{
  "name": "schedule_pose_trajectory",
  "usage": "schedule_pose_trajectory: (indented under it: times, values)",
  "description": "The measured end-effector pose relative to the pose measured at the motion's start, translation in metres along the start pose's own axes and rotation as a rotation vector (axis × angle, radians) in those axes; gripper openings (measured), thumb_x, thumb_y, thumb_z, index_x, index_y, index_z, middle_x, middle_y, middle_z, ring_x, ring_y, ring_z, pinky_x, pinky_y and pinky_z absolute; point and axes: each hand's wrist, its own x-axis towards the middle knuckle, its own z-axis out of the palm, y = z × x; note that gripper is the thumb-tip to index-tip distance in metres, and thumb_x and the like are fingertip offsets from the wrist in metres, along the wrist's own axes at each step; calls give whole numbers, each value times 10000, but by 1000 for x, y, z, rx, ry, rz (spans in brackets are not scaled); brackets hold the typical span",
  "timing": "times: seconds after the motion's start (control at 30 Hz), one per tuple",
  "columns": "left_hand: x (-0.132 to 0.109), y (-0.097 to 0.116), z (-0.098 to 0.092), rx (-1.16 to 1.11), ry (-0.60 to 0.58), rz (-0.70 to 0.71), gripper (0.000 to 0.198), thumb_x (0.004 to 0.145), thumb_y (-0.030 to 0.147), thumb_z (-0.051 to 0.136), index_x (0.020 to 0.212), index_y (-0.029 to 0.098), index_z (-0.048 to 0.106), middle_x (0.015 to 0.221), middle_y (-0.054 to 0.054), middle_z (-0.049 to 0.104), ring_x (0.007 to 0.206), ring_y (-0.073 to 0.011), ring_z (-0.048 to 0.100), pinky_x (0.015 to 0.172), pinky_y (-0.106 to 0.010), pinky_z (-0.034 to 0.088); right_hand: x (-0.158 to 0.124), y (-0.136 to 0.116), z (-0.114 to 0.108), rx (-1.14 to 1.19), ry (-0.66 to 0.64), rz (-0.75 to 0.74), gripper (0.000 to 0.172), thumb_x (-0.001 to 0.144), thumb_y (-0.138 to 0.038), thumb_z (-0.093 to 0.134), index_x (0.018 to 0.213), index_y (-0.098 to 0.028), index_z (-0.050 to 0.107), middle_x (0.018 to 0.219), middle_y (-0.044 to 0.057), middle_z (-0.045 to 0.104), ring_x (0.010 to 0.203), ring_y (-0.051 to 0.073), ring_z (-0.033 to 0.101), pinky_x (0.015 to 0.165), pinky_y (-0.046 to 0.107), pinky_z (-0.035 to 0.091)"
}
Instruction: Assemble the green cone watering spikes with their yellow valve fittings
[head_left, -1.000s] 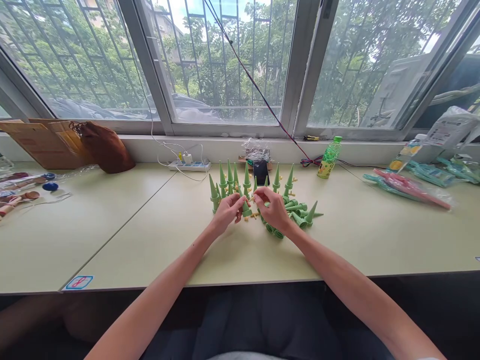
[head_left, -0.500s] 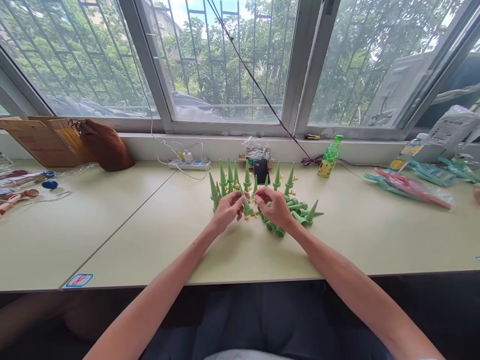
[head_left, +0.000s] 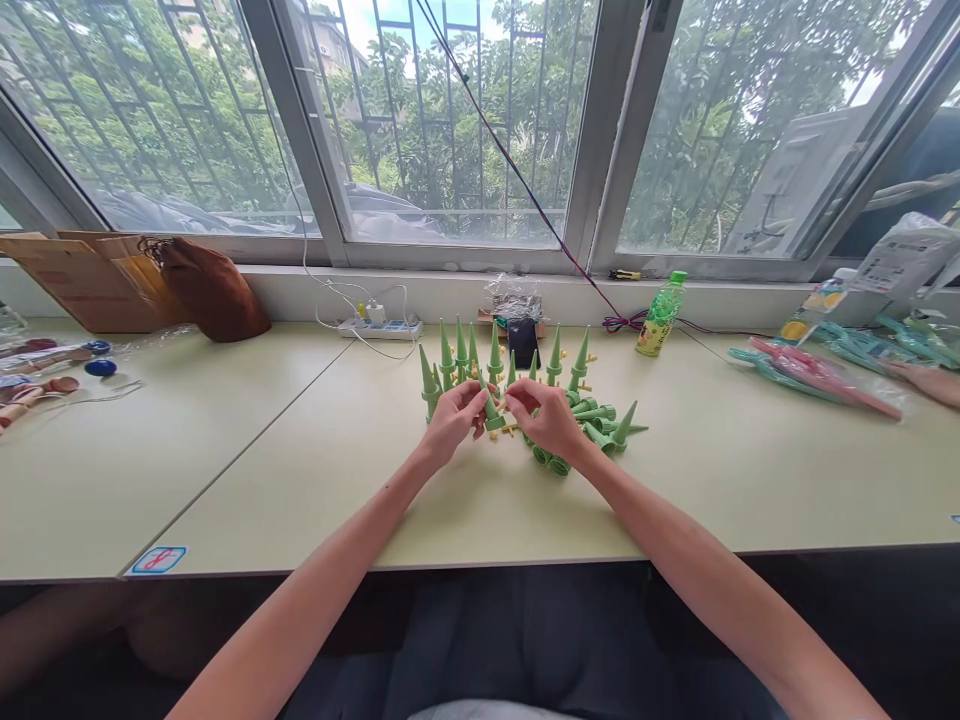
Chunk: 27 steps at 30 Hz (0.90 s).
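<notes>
My left hand (head_left: 452, 418) is closed around a green plastic watering spike (head_left: 492, 412), its tip pointing up and its wide collar low. My right hand (head_left: 546, 415) pinches a small yellow valve (head_left: 504, 402) against the side of that spike. Behind my hands several green spikes (head_left: 553, 362) with yellow valves stand upright on the table. Beside and partly under my right hand lies a pile of loose green spikes (head_left: 592, 412). More small yellow valves (head_left: 510, 429) lie between my hands, partly hidden.
A black phone (head_left: 523, 345) rests behind the spikes. Farther back are a power strip (head_left: 381, 329) and a green-capped bottle (head_left: 661, 315). At right, another person's hand (head_left: 930, 382) touches plastic-wrapped pink and teal items (head_left: 825, 378). A brown pouch (head_left: 214, 295) stands at left.
My right hand has moved slightly left, bringing the yellow valve up to the spike in my left hand. At the right edge, the other person's hand has reached farther in.
</notes>
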Motion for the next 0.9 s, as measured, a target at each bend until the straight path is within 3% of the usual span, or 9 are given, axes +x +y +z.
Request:
schedule_pose_trajectory:
  times: [0.6,0.9]
  values:
    - [-1,-1,1,-39,63,31,321,796,443,709,877,159,583,657,16,514,485,-75,431,373,-203,394,1,7,1,46,-21,37,205,927,-359,512,837,-194,594,722,19,656,596,138,563,596,268,452]
    - [-2,1,3,16,71,61,359,781,475,706,884,156,576,734,-14,570,494,-71,424,352,-202,401,1,11,3,-13,-39,78,268,924,-404,507,756,-199,543,561,-32,521,513,122,441,538,251,369]
